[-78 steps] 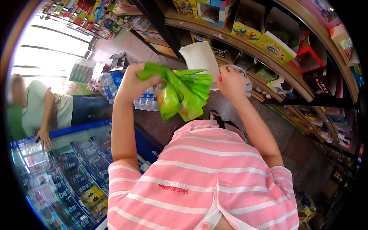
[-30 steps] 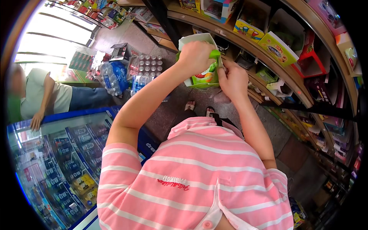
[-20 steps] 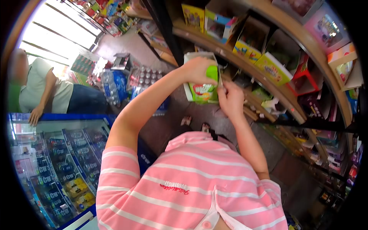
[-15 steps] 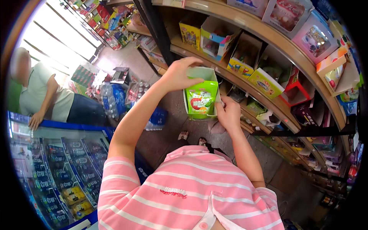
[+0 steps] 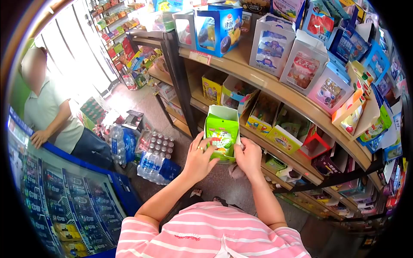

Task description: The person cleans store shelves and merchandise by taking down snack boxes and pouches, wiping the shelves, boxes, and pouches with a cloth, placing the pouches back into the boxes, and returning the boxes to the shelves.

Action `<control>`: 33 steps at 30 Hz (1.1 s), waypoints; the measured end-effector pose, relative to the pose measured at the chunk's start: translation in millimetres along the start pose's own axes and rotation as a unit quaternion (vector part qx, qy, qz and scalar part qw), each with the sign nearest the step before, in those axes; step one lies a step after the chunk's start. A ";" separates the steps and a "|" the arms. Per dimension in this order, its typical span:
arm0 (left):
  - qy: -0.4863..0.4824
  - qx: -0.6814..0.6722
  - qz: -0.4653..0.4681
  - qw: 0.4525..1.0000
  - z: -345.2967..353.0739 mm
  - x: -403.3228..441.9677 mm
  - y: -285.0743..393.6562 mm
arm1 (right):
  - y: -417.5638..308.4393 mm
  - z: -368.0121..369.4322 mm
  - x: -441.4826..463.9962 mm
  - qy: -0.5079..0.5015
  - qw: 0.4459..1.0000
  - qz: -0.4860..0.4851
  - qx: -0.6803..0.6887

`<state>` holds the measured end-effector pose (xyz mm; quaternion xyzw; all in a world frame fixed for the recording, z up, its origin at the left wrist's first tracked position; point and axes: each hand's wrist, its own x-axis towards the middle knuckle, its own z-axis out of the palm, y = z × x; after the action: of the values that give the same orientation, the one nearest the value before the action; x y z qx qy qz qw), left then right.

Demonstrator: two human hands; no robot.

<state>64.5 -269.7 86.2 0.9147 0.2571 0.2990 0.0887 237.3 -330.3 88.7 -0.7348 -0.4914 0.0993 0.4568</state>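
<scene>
A small open-topped display box (image 5: 223, 112), white inside, holds a green candy pouch (image 5: 221, 131) with "SOUR" printed on its front. My right hand (image 5: 248, 155) grips the box's right side, thumb at its front edge. A crumpled greyish-pink cloth (image 5: 236, 171) hangs below that same hand. On the box's left side is my left hand (image 5: 198, 158), its fingers spread and touching the pouch's lower left front. Whether other pouches stand behind the front one is hidden.
Shelves at the right carry candy display boxes (image 5: 284, 133) and, higher up, packaged sweets (image 5: 303, 66). Packs of bottled water (image 5: 158, 167) and cans stand on the floor. At the left, a person (image 5: 53, 112) rests a hand on a blue-framed drinks cooler (image 5: 86, 180).
My left hand has gone from the top of the box down to its left front. The view has tilted up, showing more of the upper shelf. My right hand keeps hold of the box.
</scene>
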 end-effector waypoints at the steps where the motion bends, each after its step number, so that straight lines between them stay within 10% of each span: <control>1: -0.003 0.006 -0.044 0.999 -3.6 5.8 3.0 | -4.4 1.0 2.0 0.001 1.000 -0.003 0.000; 7: 0.009 -0.050 -0.108 0.993 -33.0 25.2 -7.8 | -35.8 -2.9 19.1 0.009 0.999 -0.033 -0.026; 11: 0.006 -0.087 0.012 0.996 -73.5 43.2 -19.6 | -66.7 -18.4 32.9 -0.001 0.999 -0.045 -0.009; 21: 0.032 -0.151 -0.012 0.988 -131.5 48.5 -113.6 | -122.2 -49.2 121.7 -0.040 0.934 0.015 0.354; 25: 0.038 -0.146 -0.022 0.988 -149.4 50.5 -160.0 | -154.8 -19.9 177.7 0.170 0.981 -0.090 0.030; 27: 0.021 -0.156 -0.054 0.986 -158.8 51.9 -181.2 | -137.9 4.3 218.5 0.294 0.899 -0.223 -0.235; 33: 0.002 -0.141 -0.043 0.989 -176.9 60.3 -236.4 | -97.4 17.4 238.5 0.130 0.931 -0.138 -0.311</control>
<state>-97.4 -35.2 184.3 0.8804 0.2513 0.3304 0.2293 284.1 -116.8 226.0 -0.7718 -0.5304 -0.2190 0.2740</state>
